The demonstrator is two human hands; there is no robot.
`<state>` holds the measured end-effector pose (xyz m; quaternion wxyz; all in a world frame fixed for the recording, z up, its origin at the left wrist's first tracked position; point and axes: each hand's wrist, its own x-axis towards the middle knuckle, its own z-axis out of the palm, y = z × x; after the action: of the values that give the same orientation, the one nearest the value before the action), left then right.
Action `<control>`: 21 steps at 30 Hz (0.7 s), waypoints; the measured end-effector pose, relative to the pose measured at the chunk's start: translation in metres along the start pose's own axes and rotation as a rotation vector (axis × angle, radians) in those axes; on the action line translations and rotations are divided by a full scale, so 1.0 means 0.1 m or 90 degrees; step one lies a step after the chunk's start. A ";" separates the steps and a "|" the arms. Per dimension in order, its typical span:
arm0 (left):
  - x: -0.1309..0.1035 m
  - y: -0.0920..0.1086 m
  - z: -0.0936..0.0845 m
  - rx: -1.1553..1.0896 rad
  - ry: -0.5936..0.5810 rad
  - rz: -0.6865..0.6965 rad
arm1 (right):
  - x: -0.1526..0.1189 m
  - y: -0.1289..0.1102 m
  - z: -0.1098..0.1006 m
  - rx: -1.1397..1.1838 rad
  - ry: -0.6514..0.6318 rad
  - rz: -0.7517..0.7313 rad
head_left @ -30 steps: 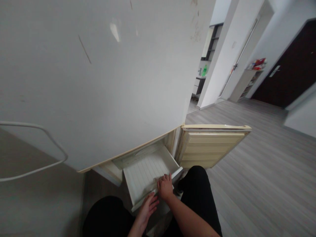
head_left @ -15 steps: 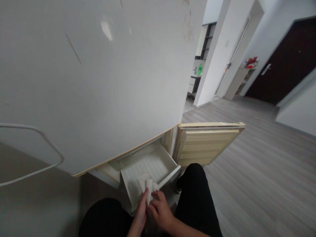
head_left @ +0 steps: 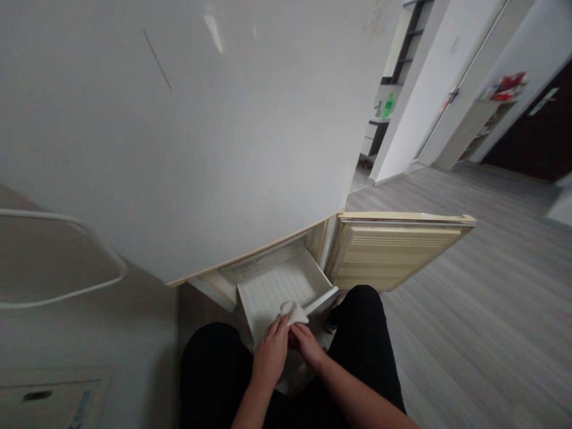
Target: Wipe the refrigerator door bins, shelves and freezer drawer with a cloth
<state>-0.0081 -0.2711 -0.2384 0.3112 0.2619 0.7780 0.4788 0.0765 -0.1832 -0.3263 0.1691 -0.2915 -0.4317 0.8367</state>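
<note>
Both my left hand (head_left: 271,351) and my right hand (head_left: 307,344) are closed on a crumpled white cloth (head_left: 293,313), close together above the front of a pulled-out drawer. Part of the cloth sticks up beyond my fingers; the rest is hidden in my grip. The white drawer (head_left: 277,280) has a ribbed bottom and slides out of the low compartment of a fridge. Its yellowed door (head_left: 393,253) stands swung out to the right.
The fridge's large white upper front (head_left: 232,143) rises right before me. A white cable (head_left: 89,229) loops at the left. My black-clad knees (head_left: 364,333) flank the drawer. Wood-look floor (head_left: 482,310) stretches right towards a shoe shelf (head_left: 480,128) and dark door (head_left: 531,140).
My hands have turned the cloth, with the left now over it from the left and its loose end bunched smaller. The view has shifted, so the fridge and drawer appear farther right.
</note>
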 end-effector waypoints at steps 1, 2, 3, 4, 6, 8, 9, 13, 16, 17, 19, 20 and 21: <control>-0.02 0.03 -0.03 0.042 0.020 -0.005 | -0.01 0.00 0.02 0.030 -0.017 0.015; -0.03 0.06 -0.06 0.082 0.035 -0.004 | -0.02 -0.01 0.03 0.053 -0.042 0.026; -0.05 0.09 -0.09 0.119 0.048 0.005 | -0.04 -0.02 0.04 0.061 -0.068 0.031; -0.06 0.12 -0.12 0.154 0.061 0.019 | -0.07 -0.04 0.06 0.060 -0.090 0.036; -0.10 0.18 -0.14 0.225 0.087 0.062 | -0.11 -0.09 0.10 0.048 -0.107 0.050; -0.15 0.23 -0.12 0.304 0.106 0.130 | -0.14 -0.12 0.14 0.047 -0.093 0.057; -0.18 0.25 -0.10 0.354 0.107 0.171 | -0.15 -0.14 0.15 0.057 -0.080 0.059; -0.29 0.26 0.10 0.556 0.050 0.360 | -0.18 -0.21 0.16 0.124 -0.018 0.076; -0.38 0.23 0.30 0.565 -0.042 0.424 | -0.33 -0.22 0.06 0.049 0.119 0.126; -0.41 0.23 0.37 0.540 -0.077 0.418 | -0.42 -0.21 0.02 0.008 0.177 0.126; -0.47 0.24 0.47 0.466 -0.151 0.385 | -0.59 -0.16 -0.05 -0.052 0.273 0.079; -0.50 0.24 0.50 0.420 -0.185 0.367 | -0.67 -0.13 -0.07 -0.065 0.300 0.044; -0.51 0.24 0.51 0.370 -0.213 0.351 | -0.73 -0.11 -0.08 -0.072 0.316 0.013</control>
<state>0.0662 -0.2675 -0.2221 0.2068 0.6109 0.7201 0.2558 0.1384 -0.2109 -0.2964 0.2446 -0.5017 -0.4201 0.7155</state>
